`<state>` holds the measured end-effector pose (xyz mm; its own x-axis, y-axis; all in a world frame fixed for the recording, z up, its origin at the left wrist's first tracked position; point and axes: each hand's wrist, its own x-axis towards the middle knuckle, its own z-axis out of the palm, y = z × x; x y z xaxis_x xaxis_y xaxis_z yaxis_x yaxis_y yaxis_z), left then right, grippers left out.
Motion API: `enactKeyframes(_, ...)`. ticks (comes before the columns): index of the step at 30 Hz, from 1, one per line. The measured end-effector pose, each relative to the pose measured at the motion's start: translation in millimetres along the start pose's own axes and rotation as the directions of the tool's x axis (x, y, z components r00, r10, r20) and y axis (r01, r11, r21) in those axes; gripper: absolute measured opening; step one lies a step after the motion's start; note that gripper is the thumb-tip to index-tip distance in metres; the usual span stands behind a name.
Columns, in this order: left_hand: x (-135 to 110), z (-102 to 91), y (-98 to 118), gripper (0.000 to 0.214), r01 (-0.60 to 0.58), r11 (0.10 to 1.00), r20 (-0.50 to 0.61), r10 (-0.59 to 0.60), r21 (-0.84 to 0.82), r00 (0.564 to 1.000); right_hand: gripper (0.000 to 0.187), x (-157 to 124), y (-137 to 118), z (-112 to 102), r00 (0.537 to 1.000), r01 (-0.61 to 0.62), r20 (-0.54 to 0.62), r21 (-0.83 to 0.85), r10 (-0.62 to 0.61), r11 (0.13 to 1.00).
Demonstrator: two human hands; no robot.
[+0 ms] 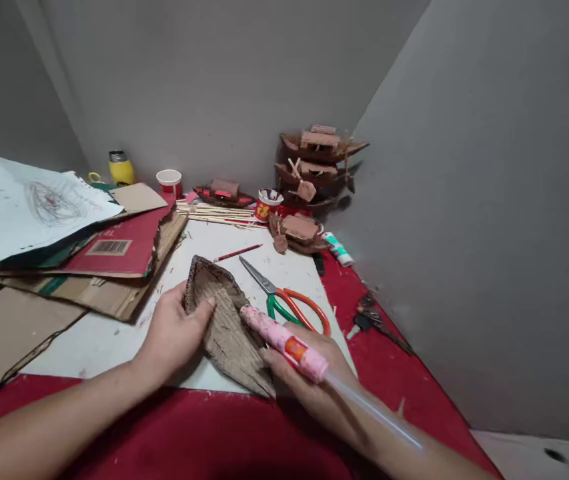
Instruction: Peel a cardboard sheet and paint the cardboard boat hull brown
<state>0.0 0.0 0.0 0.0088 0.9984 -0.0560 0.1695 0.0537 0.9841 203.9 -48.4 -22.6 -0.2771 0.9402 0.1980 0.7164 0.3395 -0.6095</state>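
Note:
My left hand (174, 333) grips a brown, boat-shaped hull (227, 327) by its left side, thumb pressed on the inner face. Rough, fibrous and raised at the edges, the hull is tilted above the white board. In my right hand (309, 373) is a pink glue gun (284, 340), a long clear glue stick (374, 410) sticking out of its back. The gun's nozzle end meets the hull's right edge; whether glue is coming out cannot be seen. Just beyond my right hand lie scissors (284, 297) with orange and green handles. A pencil (238, 253) rests behind the hull.
Stacked cardboard (119, 293) and a scribbled paper sheet (39, 200) cover the left side. Finished model boats (319, 140) stand at the back, with thin sticks (219, 213), a paper cup (169, 180) and a tube (338, 249). Keys (361, 323) lie near the right wall.

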Motion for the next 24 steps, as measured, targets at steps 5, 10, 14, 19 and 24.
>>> enactKeyframes(5,2.8,-1.6,-1.5,0.025,-0.016,0.999,-0.033,0.014,-0.036,0.999,0.019,0.2,0.8,-0.8,0.999,0.034,0.002,-0.005,-0.034,0.999)
enactKeyframes(10,7.7,-5.6,-7.1,0.025,-0.053,0.998,-0.081,0.05,-0.039,0.996,0.028,0.9,-0.1,-2.1,1.0,0.026,0.006,0.008,-0.026,1.0)
enactKeyframes(14,12.0,-8.8,-8.6,0.03,-0.074,0.996,-0.101,0.069,-0.047,0.993,0.032,0.8,0.0,-2.3,1.0,0.022,0.019,0.02,-0.022,1.0)
enactKeyframes(19,16.9,-12.8,-10.0,0.032,-0.097,0.995,-0.142,0.093,-0.019,0.986,0.034,-0.3,2.7,-0.7,1.0,-0.007,0.03,0.036,0.006,0.999)
enactKeyframes(24,19.8,-17.2,-8.5,0.032,-0.099,0.995,-0.185,0.094,-0.02,0.978,0.04,-0.4,3.2,-1.2,0.999,0.013,0.047,0.024,-0.014,1.0)
